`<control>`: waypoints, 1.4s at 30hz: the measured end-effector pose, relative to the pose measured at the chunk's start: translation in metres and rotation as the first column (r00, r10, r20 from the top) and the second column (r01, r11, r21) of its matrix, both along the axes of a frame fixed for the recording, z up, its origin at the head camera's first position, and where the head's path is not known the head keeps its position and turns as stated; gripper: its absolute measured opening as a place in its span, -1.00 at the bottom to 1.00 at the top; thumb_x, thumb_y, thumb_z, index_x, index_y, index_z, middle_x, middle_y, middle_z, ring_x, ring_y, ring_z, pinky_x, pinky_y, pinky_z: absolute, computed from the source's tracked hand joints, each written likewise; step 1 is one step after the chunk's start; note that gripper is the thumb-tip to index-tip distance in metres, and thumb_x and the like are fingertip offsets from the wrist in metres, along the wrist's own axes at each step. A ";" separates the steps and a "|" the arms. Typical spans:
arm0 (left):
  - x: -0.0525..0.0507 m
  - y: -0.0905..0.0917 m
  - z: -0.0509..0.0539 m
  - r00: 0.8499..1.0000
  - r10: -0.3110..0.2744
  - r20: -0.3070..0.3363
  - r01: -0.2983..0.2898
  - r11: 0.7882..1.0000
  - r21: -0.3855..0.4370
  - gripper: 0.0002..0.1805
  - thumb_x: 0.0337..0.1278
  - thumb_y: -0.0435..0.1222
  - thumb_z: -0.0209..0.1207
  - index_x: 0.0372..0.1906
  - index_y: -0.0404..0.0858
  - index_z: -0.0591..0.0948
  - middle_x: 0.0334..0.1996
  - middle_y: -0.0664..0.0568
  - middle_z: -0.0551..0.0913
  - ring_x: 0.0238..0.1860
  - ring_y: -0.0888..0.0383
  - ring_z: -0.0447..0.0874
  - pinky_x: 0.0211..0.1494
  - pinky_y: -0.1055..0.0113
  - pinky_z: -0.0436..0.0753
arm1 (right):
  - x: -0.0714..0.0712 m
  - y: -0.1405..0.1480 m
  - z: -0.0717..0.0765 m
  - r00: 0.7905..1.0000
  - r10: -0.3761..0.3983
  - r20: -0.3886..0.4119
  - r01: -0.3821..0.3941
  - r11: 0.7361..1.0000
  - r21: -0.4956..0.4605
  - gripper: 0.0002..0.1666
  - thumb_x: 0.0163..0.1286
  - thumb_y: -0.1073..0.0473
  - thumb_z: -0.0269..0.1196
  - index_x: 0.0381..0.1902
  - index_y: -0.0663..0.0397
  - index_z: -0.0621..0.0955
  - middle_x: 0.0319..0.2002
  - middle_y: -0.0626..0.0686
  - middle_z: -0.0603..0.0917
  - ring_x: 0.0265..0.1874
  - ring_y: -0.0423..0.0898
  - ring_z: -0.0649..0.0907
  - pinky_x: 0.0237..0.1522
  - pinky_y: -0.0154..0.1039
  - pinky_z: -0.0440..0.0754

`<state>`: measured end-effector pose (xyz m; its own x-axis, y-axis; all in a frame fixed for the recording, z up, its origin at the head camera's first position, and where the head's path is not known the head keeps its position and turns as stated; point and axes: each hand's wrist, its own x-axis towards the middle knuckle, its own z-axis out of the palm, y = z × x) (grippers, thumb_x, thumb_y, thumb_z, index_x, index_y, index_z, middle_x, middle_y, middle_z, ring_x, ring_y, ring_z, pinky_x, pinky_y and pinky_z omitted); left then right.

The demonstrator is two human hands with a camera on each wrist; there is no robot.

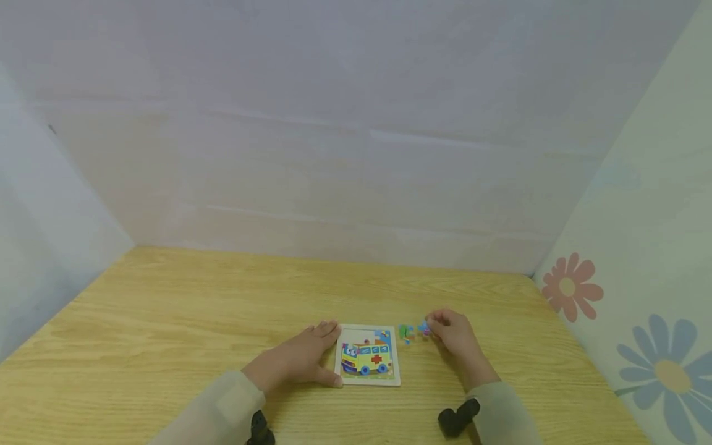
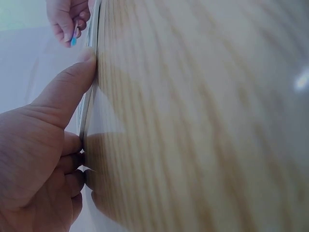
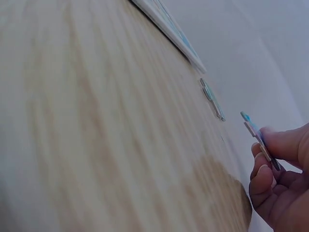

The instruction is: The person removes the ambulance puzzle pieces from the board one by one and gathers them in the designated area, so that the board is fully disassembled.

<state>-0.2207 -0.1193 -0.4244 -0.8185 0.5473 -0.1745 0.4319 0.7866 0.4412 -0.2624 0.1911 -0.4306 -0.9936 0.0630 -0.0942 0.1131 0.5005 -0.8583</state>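
A square jigsaw puzzle board with a pale rim lies flat on the table. Its picture is a yellow ambulance with a face, and a bare patch shows at the upper left. My left hand rests against the board's left side, thumb by the near corner, fingers by the far one. Between thumb and fingertips, my right hand pinches a blue and purple puzzle piece, lifted off the table in the right wrist view. Just right of the board lies a green and blue puzzle piece.
The wood-grain table extends to both sides and behind the board. A pale wall covering rises at the back edge. On the right stands a panel printed with flowers.
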 end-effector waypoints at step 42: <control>0.003 0.003 0.007 1.000 -0.001 0.008 0.001 1.000 0.028 0.09 -0.14 0.18 0.27 0.39 -0.38 0.12 0.43 -0.18 0.04 0.44 -0.13 -0.07 0.45 -0.01 0.02 | -0.002 -0.004 0.000 0.987 0.141 -0.083 -0.098 0.917 0.386 -0.90 0.30 0.24 0.17 -0.33 0.18 0.59 -0.37 0.02 0.61 -0.32 -0.06 0.56 -0.22 -0.10 0.57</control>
<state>-0.2176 -0.1167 -0.4171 -0.8164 0.5531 -0.1657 0.4293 0.7734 0.4664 -0.2639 0.1870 -0.4309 -0.9987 -0.0469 0.0202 -0.0496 0.7949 -0.6047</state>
